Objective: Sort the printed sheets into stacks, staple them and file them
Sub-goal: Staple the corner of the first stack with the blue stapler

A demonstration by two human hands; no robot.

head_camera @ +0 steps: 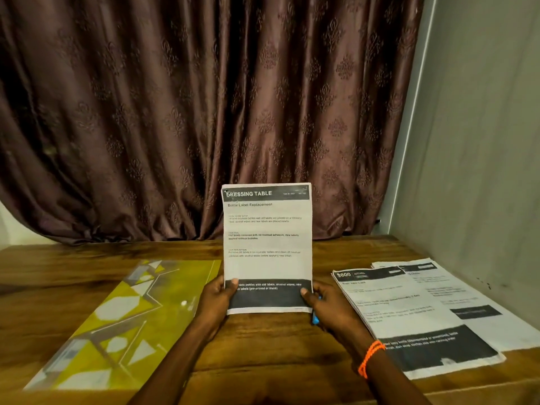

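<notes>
Two hands squaring one stack upright on counter [263,340].
Left hand [217,299] and right hand [324,305] gripping stack [267,247] bottom corners; likely stapling next, stapler unseen; folder [122,323] lying left.

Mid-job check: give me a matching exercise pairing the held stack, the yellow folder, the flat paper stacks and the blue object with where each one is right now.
Things:
1. Dressing Table stack
2. yellow folder
3. flat paper stacks
4. blue object

Places:
A. flat on the table, left
B. partly hidden behind the right hand
C. upright, gripped by both hands
D. flat on the table, right

Pairs: 1-C, 2-A, 3-D, 4-B. The left hand grips the stack's other bottom corner.
</notes>
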